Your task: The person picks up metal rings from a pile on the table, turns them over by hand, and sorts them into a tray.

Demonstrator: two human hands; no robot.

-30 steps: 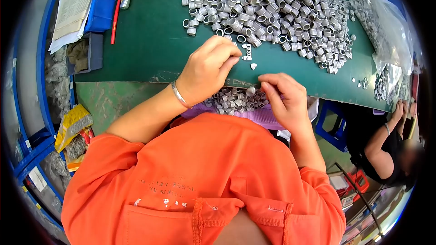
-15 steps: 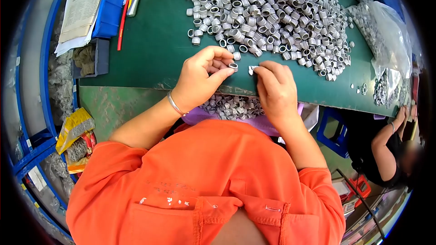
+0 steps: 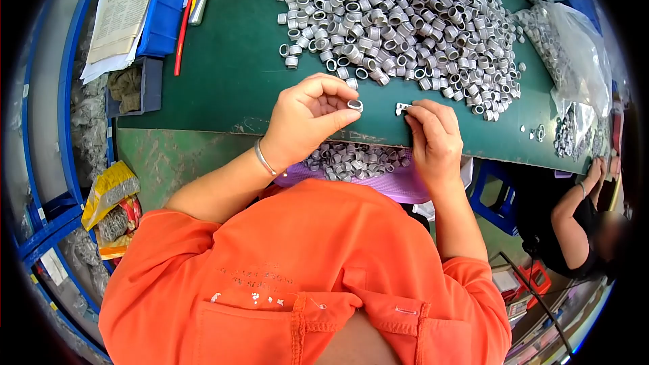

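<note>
My left hand (image 3: pixel 311 116) pinches a small grey metal ring (image 3: pixel 355 105) between thumb and index finger, above the table's front edge. To its right, my right hand (image 3: pixel 434 132) is closed on a small silvery metal piece (image 3: pixel 401 108) with notches or holes. The ring and the piece are apart. Beyond both hands lies a large heap of grey metal rings (image 3: pixel 405 20) on the green table (image 3: pixel 230 74). Below the hands, a purple container (image 3: pixel 399 188) at my lap holds more small grey rings (image 3: pixel 351 161).
A blue bin (image 3: pixel 162 17) with papers, a red pen (image 3: pixel 182 40) and a grey box (image 3: pixel 152 88) are at the left. Plastic bags of parts (image 3: pixel 574 47) lie at the right. Another person's arm (image 3: pixel 571 220) reaches the table near a blue stool (image 3: pixel 492 196).
Both hands have moved to the right, the right hand farther, so the gap between them is wider. Each still holds its small part.
</note>
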